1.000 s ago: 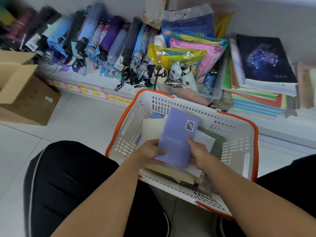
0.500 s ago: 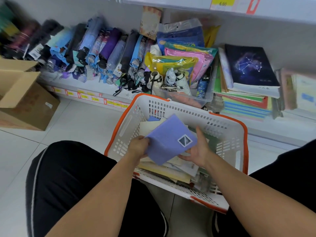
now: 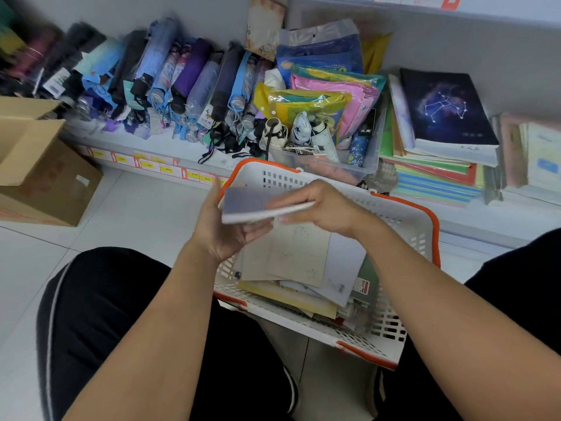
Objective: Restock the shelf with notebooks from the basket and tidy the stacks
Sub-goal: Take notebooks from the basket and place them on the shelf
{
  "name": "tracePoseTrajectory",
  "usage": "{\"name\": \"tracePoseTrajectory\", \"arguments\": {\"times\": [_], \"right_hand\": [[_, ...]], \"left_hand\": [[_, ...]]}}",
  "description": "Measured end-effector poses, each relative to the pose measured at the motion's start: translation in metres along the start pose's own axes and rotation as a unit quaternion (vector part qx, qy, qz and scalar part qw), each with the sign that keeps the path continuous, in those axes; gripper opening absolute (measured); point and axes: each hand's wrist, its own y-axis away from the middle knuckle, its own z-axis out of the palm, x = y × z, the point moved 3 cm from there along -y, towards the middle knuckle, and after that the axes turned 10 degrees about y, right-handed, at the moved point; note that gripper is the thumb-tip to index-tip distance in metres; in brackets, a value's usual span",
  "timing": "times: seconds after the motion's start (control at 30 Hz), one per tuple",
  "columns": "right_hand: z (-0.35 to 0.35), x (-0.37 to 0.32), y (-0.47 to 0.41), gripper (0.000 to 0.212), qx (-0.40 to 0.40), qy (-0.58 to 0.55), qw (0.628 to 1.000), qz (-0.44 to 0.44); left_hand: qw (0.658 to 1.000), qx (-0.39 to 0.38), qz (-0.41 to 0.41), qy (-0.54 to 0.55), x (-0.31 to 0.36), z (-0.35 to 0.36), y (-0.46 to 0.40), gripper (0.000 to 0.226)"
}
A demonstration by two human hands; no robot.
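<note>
over the basket (image 3: 403, 214), both hands' fingers (image 3: 280, 204) pinch notebook (image 3: 258, 205).

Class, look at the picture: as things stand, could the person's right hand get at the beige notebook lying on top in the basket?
Probably not yet. The beige notebook lies uncovered just beneath, but the right hand and left hand both hold the purple notebook above it.

Two hands: left hand (image 3: 223, 229), right hand (image 3: 323, 206). One purple notebook (image 3: 258, 205) held. One white basket (image 3: 403, 226). One cardboard box (image 3: 45, 174). One starry dark notebook (image 3: 446, 110). One clear bin (image 3: 358, 168).
</note>
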Motion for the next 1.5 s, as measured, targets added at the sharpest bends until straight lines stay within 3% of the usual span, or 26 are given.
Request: {"name": "tracePoseTrajectory", "arguments": {"times": [0.07, 0.1, 0.13, 0.17, 0.2, 0.23, 0.33, 0.37, 0.5, 0.6, 0.7, 0.8, 0.97, 1.13, 1.23, 1.3, 1.37, 1.4, 1.43, 1.5], "right_hand": [[0.000, 0.010, 0.008, 0.043, -0.137, -0.016, 0.990, 0.029], [-0.002, 0.022, 0.011, 0.044, -0.135, -0.073, 0.986, 0.070], [-0.007, 0.038, 0.011, 0.041, -0.077, -0.109, 0.983, 0.124], [-0.014, 0.059, 0.010, 0.039, 0.029, -0.085, 0.978, 0.190], [-0.019, 0.081, 0.013, 0.043, 0.141, -0.014, 0.955, 0.262], [-0.018, 0.100, 0.019, 0.053, 0.198, 0.022, 0.919, 0.340], [0.019, 0.137, 0.034, 0.073, 0.163, -0.092, 0.861, 0.472], [0.030, 0.143, 0.036, 0.076, 0.162, -0.115, 0.852, 0.484], [0.051, 0.151, 0.031, 0.081, 0.189, -0.140, 0.851, 0.470], [0.054, 0.150, 0.024, 0.075, 0.183, -0.154, 0.851, 0.468], [0.053, 0.150, 0.019, 0.068, 0.187, -0.156, 0.850, 0.466], [0.055, 0.149, 0.012, 0.059, 0.196, -0.157, 0.853, 0.457], [0.058, 0.151, 0.007, 0.057, 0.194, -0.180, 0.845, 0.464], [0.066, 0.145, -0.009, 0.030, 0.172, -0.261, 0.861, 0.402], [0.053, 0.129, -0.018, 0.021, 0.204, -0.083, 0.917, 0.332], [0.029, 0.107, -0.019, 0.019, 0.257, 0.010, 0.925, 0.280], [0.001, 0.082, -0.019, 0.015, 0.324, 0.032, 0.917, 0.229], [-0.011, 0.070, -0.018, 0.016, 0.336, -0.011, 0.918, 0.210], [-0.019, 0.058, -0.016, 0.018, 0.326, -0.079, 0.922, 0.194], [-0.025, 0.039, -0.011, 0.023, 0.272, -0.189, 0.930, 0.160]], "left_hand": [[0.994, 0.021, 0.065, -0.083, -0.003, 0.000, -0.005, 0.051], [0.983, 0.055, 0.123, -0.124, -0.006, -0.001, -0.006, 0.057], [0.965, 0.090, 0.177, -0.169, -0.008, -0.006, -0.007, 0.069], [0.945, 0.105, 0.226, -0.211, -0.010, -0.009, -0.005, 0.078], [0.919, 0.111, 0.267, -0.269, -0.011, -0.011, -0.002, 0.085], [0.890, 0.103, 0.296, -0.332, -0.013, -0.014, -0.002, 0.090], [0.772, 0.132, 0.294, -0.548, -0.014, -0.018, -0.002, 0.090], [0.751, 0.141, 0.288, -0.577, -0.015, -0.020, -0.002, 0.088], [0.732, 0.180, 0.255, -0.605, -0.015, -0.025, 0.001, 0.061], [0.735, 0.204, 0.214, -0.610, -0.017, -0.030, -0.001, 0.052], [0.753, 0.204, 0.191, -0.596, -0.021, -0.034, -0.005, 0.053], [0.749, 0.218, 0.168, -0.603, -0.028, -0.036, -0.009, 0.056], [0.782, 0.233, 0.161, -0.556, -0.030, -0.043, -0.018, 0.055], [0.790, 0.230, 0.159, -0.545, -0.028, -0.043, -0.022, 0.054], [0.785, 0.241, 0.170, -0.545, -0.024, -0.039, -0.019, 0.053], [0.769, 0.246, 0.202, -0.554, -0.016, -0.033, -0.013, 0.053], [0.731, 0.265, 0.251, -0.576, -0.003, -0.025, -0.006, 0.055], [0.720, 0.267, 0.273, -0.579, 0.002, -0.022, -0.004, 0.057], [0.724, 0.264, 0.285, -0.569, 0.006, -0.018, -0.001, 0.057], [0.797, 0.239, 0.295, -0.470, 0.009, -0.010, 0.001, 0.050]]}}
